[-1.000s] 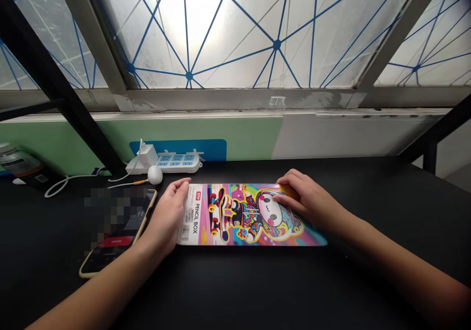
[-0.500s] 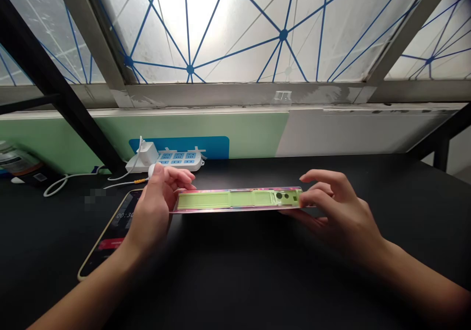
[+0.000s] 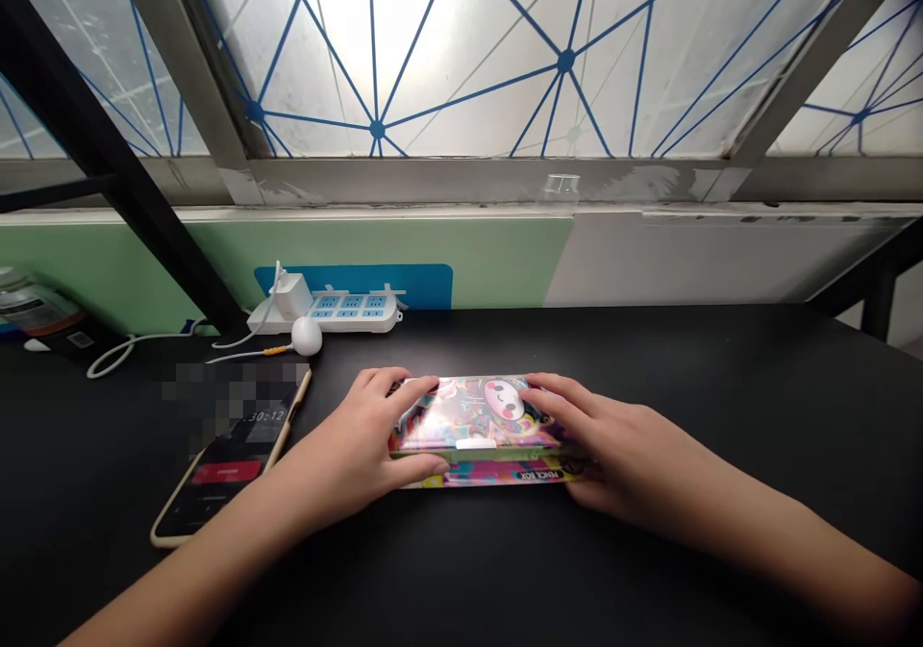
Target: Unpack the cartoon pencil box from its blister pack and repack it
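A colourful cartoon-printed pencil box (image 3: 480, 426) lies on the black desk (image 3: 461, 570), its front edge with a white latch facing me and a "PENCIL BOX" label showing along the bottom. My left hand (image 3: 353, 450) grips its left end, fingers over the lid and thumb at the front edge. My right hand (image 3: 602, 445) grips the right end the same way, fingers spread over the lid.
A phone (image 3: 231, 455) with a lit screen lies to the left of my left hand. A white power strip (image 3: 336, 311) with a plugged charger and a white round object (image 3: 307, 336) on a cable sit at the back by the wall. A jar (image 3: 33, 306) stands far left.
The box lay flat with its printed face up, was tipped on edge showing its green inside, and now lies flat again, turned, with both hands clasping its ends.
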The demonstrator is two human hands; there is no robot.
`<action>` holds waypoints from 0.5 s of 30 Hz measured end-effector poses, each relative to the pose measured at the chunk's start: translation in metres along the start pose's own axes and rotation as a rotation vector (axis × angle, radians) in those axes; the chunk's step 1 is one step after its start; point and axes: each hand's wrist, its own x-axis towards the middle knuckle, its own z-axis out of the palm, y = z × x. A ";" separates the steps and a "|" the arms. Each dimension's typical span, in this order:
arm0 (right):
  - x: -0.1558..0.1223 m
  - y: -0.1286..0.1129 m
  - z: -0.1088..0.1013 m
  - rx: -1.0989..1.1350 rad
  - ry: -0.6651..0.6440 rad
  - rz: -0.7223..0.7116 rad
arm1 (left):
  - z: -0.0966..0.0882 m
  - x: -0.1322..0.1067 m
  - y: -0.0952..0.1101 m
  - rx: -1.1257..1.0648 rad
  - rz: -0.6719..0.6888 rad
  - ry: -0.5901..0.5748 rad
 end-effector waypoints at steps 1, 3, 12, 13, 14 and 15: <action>0.000 0.002 -0.002 0.034 -0.013 -0.004 | 0.001 0.001 0.000 0.008 0.006 0.005; 0.000 0.004 -0.006 0.106 -0.046 0.008 | 0.002 0.001 -0.001 0.028 0.025 0.019; 0.010 0.026 -0.006 0.324 -0.034 0.193 | 0.008 0.001 -0.002 0.155 0.078 0.049; 0.011 0.030 -0.004 0.342 -0.029 0.193 | 0.009 0.001 -0.002 0.172 0.095 0.065; 0.011 0.034 -0.002 0.363 -0.030 0.188 | 0.010 0.002 -0.003 0.192 0.113 0.084; 0.012 0.037 -0.001 0.388 -0.034 0.182 | 0.011 0.002 -0.004 0.215 0.134 0.108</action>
